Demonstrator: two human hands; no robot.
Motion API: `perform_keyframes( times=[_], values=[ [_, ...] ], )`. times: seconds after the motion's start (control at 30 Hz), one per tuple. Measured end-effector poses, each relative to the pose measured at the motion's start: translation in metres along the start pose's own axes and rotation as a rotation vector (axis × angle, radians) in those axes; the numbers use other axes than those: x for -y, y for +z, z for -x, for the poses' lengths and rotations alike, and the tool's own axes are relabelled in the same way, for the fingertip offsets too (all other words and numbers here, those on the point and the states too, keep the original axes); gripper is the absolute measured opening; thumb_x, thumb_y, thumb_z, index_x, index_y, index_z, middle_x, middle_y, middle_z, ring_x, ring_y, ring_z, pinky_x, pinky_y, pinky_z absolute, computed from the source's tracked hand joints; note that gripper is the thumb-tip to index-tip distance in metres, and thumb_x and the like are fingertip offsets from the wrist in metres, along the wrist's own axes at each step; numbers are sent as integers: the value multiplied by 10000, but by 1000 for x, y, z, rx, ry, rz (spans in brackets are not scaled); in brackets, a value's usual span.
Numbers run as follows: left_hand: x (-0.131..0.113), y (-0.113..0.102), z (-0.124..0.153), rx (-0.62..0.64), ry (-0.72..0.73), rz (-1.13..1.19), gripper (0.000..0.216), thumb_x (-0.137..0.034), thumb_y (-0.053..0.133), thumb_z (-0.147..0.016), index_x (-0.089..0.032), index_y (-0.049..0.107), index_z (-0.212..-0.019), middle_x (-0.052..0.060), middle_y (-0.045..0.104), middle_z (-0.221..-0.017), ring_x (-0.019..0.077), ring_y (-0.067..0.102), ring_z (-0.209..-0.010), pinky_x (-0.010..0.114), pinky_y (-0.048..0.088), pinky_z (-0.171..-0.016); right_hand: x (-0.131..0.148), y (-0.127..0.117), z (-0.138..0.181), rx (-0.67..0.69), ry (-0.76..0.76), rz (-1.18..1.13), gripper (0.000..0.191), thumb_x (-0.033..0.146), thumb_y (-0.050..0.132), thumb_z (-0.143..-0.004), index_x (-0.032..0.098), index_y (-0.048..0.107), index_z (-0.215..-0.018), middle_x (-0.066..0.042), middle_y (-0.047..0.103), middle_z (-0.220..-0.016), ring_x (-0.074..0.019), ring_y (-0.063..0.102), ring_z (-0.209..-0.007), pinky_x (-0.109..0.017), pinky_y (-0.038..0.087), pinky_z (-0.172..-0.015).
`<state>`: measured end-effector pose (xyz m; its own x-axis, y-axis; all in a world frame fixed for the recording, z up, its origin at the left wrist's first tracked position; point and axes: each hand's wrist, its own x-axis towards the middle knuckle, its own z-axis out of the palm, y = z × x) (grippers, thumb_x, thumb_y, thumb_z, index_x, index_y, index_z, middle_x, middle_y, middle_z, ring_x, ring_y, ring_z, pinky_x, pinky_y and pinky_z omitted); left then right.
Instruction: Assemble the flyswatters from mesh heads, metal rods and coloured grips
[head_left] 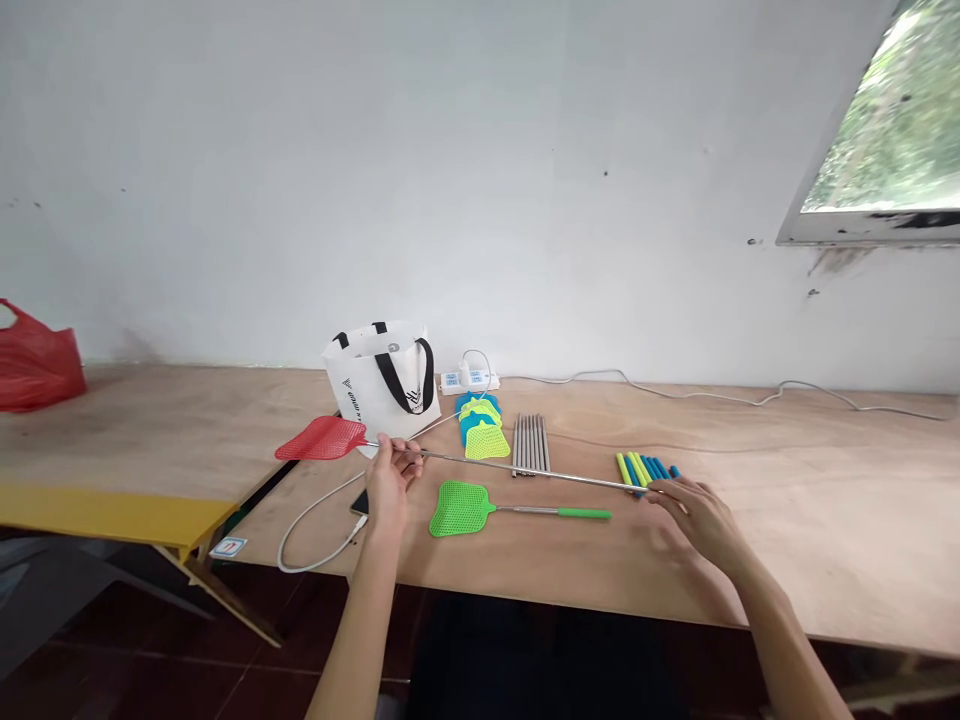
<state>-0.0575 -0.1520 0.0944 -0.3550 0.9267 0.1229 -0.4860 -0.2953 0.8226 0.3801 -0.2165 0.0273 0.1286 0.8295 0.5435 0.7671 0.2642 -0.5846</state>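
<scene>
Bright daylight, grey-framed glass window (889,125) at right; soft shadow, brown wooden table (847,490) beneath bare right hand (696,512); wide-angle edge distortion.

The single view looks from head height, forward and down over the table (832,490); the left hand (391,475) and right hand (697,512) appear near, below mid-frame; the wall (487,180) faces it beyond, across most of the upper half.

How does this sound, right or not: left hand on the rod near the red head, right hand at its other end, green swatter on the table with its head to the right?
Not quite: the green swatter has its mesh head to the left and its handle to the right, as the head view shows. Left hand and right hand are as you say.
</scene>
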Motion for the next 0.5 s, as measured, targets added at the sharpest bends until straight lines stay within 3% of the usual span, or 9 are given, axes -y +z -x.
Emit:
perform_keyframes(
  times=[0.1,0.27,0.4,0.5],
  values=[
    [5,5,4,76,1,-17,508,-622,797,-718,-179,548,-740,26,694,-721,110,579,-514,215,437,-469,-5,-8,3,-26,26,-8,404,532,438,-973,310,765,-888,-106,771,-957,-294,697,-896,-455,556,-789],
    [25,14,7,27,68,-35,537,-700,661,-802,-165,605,-800,34,688,-683,118,572,-485,222,432,-452,-3,-8,4,-15,36,-3,431,613,483,-943,300,773,-880,-62,774,-860,-256,704,-782,-400,570,-728],
    [38,22,10,56,43,-98,590,-739,632,-801,-150,638,-831,45,689,-703,113,562,-462,217,411,-412,15,7,-1,8,-13,80,535,688,435,-951,288,780,-866,-44,784,-896,-227,706,-814,-361,544,-781],
    [52,35,27,154,-3,-126,597,-741,600,-829,-150,660,-879,57,705,-766,110,578,-476,213,415,-414,40,23,-1,36,-83,171,543,675,415,-975,288,785,-886,-48,773,-879,-215,687,-786,-359,492,-798]
  ],
)
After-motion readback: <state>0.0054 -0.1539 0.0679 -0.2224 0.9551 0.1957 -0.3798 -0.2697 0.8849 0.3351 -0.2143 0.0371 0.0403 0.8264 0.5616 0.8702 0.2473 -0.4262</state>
